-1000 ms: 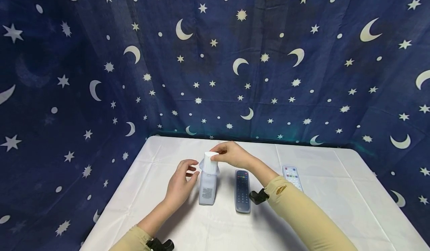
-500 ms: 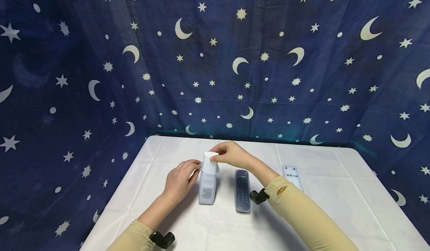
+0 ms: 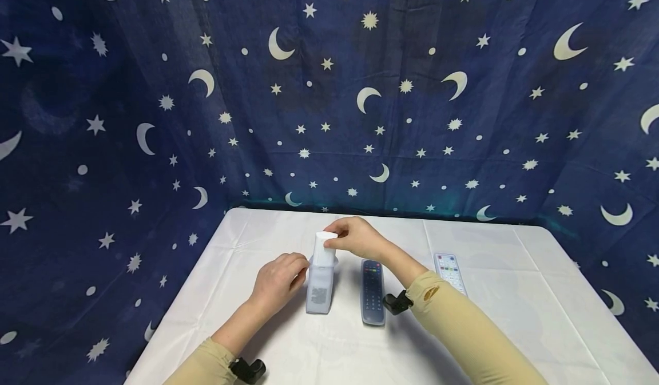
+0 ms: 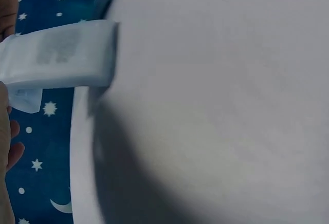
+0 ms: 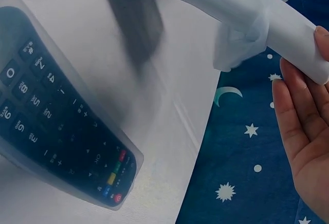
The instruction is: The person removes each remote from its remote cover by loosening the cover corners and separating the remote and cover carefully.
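A white remote control (image 3: 324,249) stands upright on the table, its lower part inside a translucent protective sleeve (image 3: 320,288). A dark printed patch shows through the sleeve. My right hand (image 3: 357,239) pinches the bare top end of the remote between thumb and fingers. On the other side, my left hand (image 3: 280,279) pinches the sleeve near its upper edge, which is folded outward. In the right wrist view the folded flap (image 5: 241,47) hangs around the white remote. The remote's button side is not visible.
A dark remote (image 3: 372,293) in a clear sleeve lies to the right of the upright one. Farther right, partly behind the right forearm, lies a white remote with coloured buttons (image 3: 449,270). A white cloth covers the table (image 3: 278,225); a star-patterned curtain (image 3: 329,104) hangs behind.
My left hand has closed in from beside the sleeve and now pinches its upper edge. The right hand stays at the top of the remote, which has barely shifted.
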The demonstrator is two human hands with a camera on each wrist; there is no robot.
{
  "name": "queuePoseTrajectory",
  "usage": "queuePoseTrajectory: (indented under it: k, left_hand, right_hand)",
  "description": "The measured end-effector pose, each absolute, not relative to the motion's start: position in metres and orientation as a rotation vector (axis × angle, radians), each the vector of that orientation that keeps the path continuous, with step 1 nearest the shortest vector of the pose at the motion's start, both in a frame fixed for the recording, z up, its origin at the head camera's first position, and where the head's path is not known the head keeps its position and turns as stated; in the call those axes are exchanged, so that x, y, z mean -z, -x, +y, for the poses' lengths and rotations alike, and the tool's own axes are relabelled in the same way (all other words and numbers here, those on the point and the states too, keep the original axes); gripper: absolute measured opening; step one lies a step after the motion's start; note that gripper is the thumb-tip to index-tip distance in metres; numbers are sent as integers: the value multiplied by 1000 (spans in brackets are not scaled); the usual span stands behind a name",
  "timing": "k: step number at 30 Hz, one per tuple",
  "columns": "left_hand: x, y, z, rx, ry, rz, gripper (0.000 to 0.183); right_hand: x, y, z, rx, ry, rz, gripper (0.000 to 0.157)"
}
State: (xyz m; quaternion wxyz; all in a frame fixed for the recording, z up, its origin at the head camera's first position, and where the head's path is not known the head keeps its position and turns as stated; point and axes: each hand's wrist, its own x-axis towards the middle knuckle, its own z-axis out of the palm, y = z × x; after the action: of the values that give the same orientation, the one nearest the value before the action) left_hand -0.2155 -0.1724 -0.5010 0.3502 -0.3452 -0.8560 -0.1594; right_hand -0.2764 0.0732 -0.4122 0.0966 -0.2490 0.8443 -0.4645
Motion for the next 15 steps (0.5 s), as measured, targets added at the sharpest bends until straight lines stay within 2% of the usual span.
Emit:
queuePoseTrajectory:
  k: [10, 15]
  left_hand:
    - [512, 208, -182, 388, 932, -2275, 25]
    - [516, 202, -182, 463, 859, -2316, 8]
  right_hand:
    - [410, 275, 69, 1339, 800, 2513, 24]
    - [410, 274, 66, 1340, 805, 2514, 23]
